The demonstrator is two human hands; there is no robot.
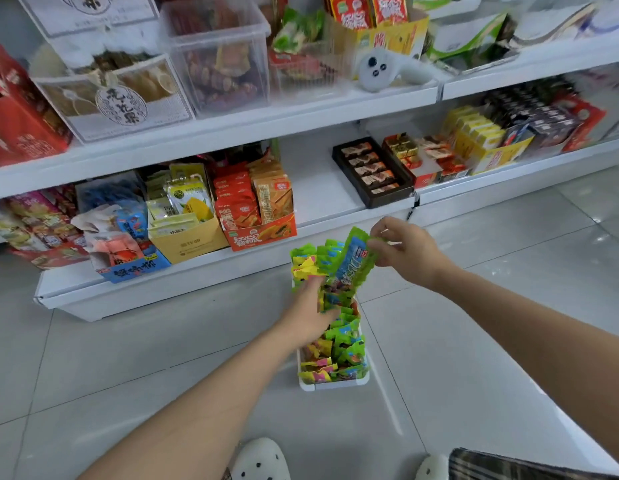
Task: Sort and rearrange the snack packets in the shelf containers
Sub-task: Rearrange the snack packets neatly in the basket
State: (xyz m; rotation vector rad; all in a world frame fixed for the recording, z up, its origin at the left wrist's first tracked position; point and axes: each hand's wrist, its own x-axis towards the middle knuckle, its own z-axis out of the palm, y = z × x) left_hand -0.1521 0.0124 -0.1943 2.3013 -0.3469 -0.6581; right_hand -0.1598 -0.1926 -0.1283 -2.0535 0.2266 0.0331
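A narrow white plastic container [332,384], packed with small green, yellow and pink snack packets [342,344], is being kept on a floor of glossy pale grey tiles [128,358], directly beneath both hands. A longer green and blue snack packet [353,261] is being pinched at its top edge by the curled fingers of the right hand [403,249] and is being held tilted just above the far end of the container. The left hand [309,306] is being pressed into the packets below the raised one; it is blurred, so whether anything is being grasped by it cannot be told. Beyond the hands, a low white metal shelf [321,188] is being occupied by cardboard display boxes: an orange box of orange packets [259,220] just past the left hand, a yellow box of pale packets [186,233] further left, and a dark tray of chocolates [373,171] past the right hand. On the shelf above, clear plastic bins [218,53] and a white handheld controller [384,71] are being stored. Near the bottom edge, white perforated clogs [259,460] are being worn on the tiles.
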